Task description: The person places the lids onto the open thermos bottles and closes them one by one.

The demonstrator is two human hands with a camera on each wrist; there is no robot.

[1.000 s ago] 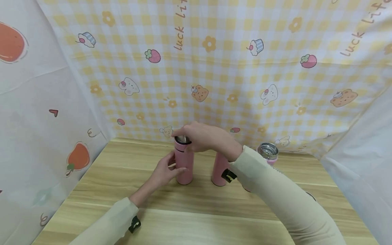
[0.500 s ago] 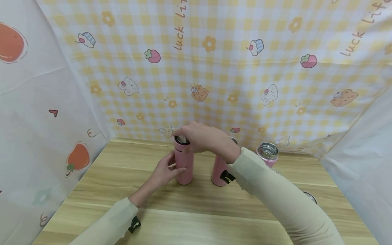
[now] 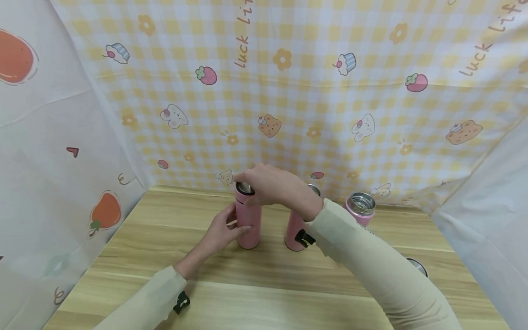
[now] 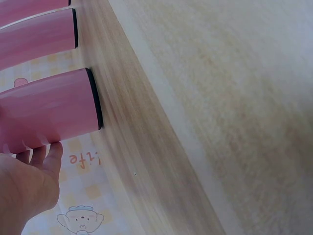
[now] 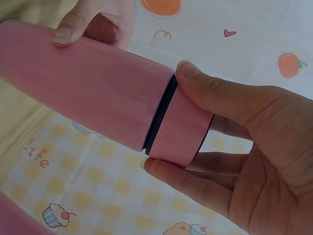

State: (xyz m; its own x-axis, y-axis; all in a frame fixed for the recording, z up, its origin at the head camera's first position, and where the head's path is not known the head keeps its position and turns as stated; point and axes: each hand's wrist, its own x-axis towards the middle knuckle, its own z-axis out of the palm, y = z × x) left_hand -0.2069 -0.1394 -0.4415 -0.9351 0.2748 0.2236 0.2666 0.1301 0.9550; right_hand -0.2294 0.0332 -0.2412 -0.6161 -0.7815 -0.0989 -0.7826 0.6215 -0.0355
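A pink thermos bottle (image 3: 249,224) stands upright on the wooden table. My left hand (image 3: 220,233) grips its body low down, thumb in front and fingers round the far side. At the top, my right hand (image 3: 274,185) holds the pink lid (image 5: 182,128) between thumb and fingers. The right wrist view shows a dark ring between lid and body. To the right stands a second pink bottle (image 3: 294,229), partly behind my right forearm; its silver rim shows. Farther right is a third pink bottle (image 3: 361,207), its steel mouth uncovered and its lower part hidden by my sleeve.
A round, dark-rimmed piece (image 3: 417,266) lies on the table (image 3: 243,302) at the right, partly covered by my right sleeve. A yellow checked cloth (image 3: 288,101) hangs behind the table, with white cloth (image 3: 62,114) along the left side.
My right wrist and forearm have shifted slightly left and turned, so the second bottle's rim and more of the round piece show. My left hand and the gripped bottle stay in place.
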